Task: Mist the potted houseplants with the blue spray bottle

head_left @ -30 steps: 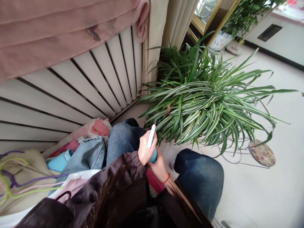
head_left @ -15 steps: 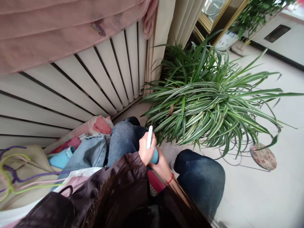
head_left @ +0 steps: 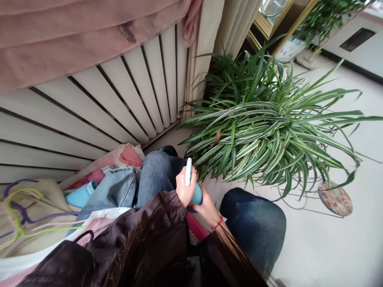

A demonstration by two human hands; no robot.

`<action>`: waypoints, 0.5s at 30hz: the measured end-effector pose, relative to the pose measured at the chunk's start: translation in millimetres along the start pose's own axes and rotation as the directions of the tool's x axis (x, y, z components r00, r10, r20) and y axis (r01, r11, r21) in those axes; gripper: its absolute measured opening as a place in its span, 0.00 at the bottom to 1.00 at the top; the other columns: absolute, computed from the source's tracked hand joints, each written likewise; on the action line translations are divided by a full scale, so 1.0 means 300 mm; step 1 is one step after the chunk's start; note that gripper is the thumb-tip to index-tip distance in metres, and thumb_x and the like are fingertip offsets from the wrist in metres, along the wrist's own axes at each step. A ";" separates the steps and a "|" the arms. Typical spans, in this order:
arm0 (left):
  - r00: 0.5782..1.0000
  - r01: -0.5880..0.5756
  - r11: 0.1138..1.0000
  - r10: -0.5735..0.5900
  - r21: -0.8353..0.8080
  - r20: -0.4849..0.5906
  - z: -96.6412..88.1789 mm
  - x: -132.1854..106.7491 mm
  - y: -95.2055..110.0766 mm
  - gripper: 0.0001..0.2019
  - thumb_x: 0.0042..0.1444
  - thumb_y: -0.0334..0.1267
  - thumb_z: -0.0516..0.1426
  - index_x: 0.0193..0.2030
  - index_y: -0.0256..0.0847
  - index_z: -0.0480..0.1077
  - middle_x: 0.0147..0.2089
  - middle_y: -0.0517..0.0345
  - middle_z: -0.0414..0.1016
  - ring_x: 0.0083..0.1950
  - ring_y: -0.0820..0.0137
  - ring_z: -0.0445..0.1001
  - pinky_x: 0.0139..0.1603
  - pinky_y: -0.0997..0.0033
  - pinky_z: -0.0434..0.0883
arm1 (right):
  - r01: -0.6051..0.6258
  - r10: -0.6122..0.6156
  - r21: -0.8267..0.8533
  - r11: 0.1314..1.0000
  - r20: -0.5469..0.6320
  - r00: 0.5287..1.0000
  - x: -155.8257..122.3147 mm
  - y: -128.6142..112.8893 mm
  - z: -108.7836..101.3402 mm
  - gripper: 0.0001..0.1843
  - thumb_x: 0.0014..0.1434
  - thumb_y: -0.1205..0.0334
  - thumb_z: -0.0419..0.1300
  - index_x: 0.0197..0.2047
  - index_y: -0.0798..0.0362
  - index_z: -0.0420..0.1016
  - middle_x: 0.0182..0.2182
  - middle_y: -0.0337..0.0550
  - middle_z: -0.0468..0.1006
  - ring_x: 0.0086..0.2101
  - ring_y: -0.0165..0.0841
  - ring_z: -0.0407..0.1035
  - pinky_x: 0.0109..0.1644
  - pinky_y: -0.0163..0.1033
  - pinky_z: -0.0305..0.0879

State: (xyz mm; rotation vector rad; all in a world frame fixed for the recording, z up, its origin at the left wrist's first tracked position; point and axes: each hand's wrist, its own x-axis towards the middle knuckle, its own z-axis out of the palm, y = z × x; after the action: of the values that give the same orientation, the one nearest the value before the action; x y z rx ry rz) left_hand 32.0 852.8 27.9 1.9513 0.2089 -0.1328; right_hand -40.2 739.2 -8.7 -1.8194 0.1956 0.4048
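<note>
My left hand (head_left: 183,189) is closed round a slim white part (head_left: 188,172) that sticks up from a teal object (head_left: 197,194). Just below it, my right hand (head_left: 208,207), with a red string at the wrist, wraps the teal body from underneath. Both hands sit between my knees in blue jeans (head_left: 254,223), close to the near leaves of a large striped spider plant (head_left: 254,131). Dark hair and a dark sleeve (head_left: 155,235) hide my forearms.
A white ribbed radiator (head_left: 98,103) with a pink cloth (head_left: 74,40) draped over it fills the left. Folded clothes (head_left: 116,187) and coloured hangers (head_left: 20,215) lie at my left side. A round patterned stand (head_left: 335,198) sits on the pale floor to the right.
The white part has tipped from slanted to nearly upright in my left hand. Both hands stay in the same place; the view has shifted slightly.
</note>
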 end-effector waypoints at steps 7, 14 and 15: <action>0.990 -0.086 0.995 0.090 -0.044 0.105 0.016 0.035 0.047 0.18 0.62 0.47 0.49 0.40 0.35 0.71 0.38 0.51 0.77 0.38 0.69 0.75 0.44 0.69 0.68 | 0.012 0.003 0.092 0.996 -0.164 0.986 0.000 -0.022 0.033 0.38 0.48 0.56 0.69 0.61 0.57 0.65 0.54 0.55 0.77 0.51 0.48 0.72 0.55 0.49 0.69; 0.967 -0.157 0.987 0.161 -0.036 0.196 0.019 0.075 0.102 0.20 0.64 0.48 0.49 0.43 0.34 0.74 0.39 0.51 0.77 0.36 0.71 0.74 0.41 0.72 0.66 | 0.079 -0.036 0.162 0.984 -0.253 0.967 0.018 -0.037 0.034 0.37 0.50 0.52 0.71 0.59 0.53 0.66 0.53 0.50 0.77 0.51 0.45 0.72 0.56 0.46 0.69; 0.965 -0.161 0.987 0.164 -0.031 0.205 0.019 0.083 0.112 0.20 0.64 0.48 0.49 0.44 0.34 0.74 0.38 0.52 0.77 0.36 0.71 0.74 0.40 0.72 0.66 | 0.082 -0.038 0.161 0.984 -0.258 0.965 0.023 -0.041 0.032 0.36 0.50 0.51 0.71 0.59 0.53 0.66 0.53 0.50 0.77 0.51 0.45 0.72 0.56 0.45 0.69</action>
State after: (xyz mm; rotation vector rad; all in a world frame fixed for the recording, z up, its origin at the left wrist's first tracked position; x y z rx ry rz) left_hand 63.4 837.3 51.4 1.9164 -0.0875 -0.2248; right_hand -31.3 752.5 -2.5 -1.6989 0.3412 0.1062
